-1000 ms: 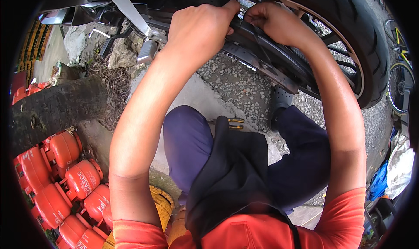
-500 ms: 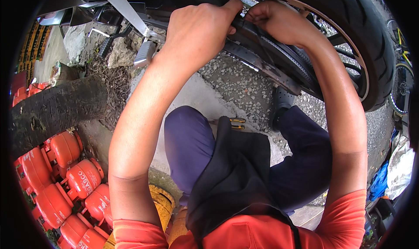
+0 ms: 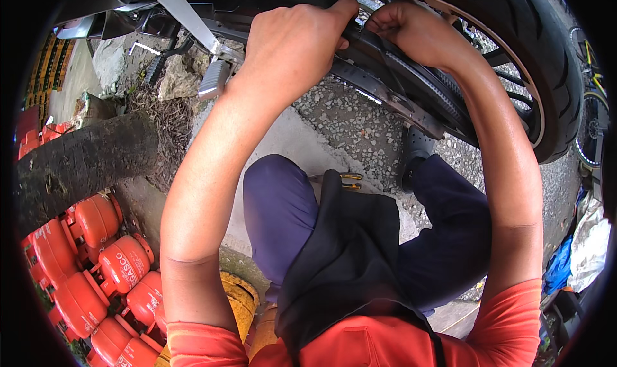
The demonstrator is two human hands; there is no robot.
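Observation:
My left hand [image 3: 292, 38] is closed around a black part of a motorcycle, near the front end of the chain cover [image 3: 369, 45]; its thumb and a fingertip show at the edge. Close beside it, my right hand [image 3: 411, 31] has its fingers bent and pinched together over the same part. Whatever those fingers hold is hidden or too small to name. The rear wheel's black tyre [image 3: 546, 65] curves past my right wrist, spokes behind it. A toothed drive belt or chain [image 3: 443, 87] runs below the cover. Left of my left forearm is a footpeg [image 3: 213, 79].
Yellow-handled pliers [image 3: 351, 176] lie on the ground by my knee. Several red gas cylinders [image 3: 125, 261] stand at lower left, with a yellow cylinder [image 3: 238, 299] near my elbow. A dark log [image 3: 83, 155] and a rock [image 3: 180, 81] lie left; a bicycle [image 3: 588, 129] is far right.
My right hand has shifted slightly to the right, its fingers still pinched. The left hand keeps its hold almost unmoved.

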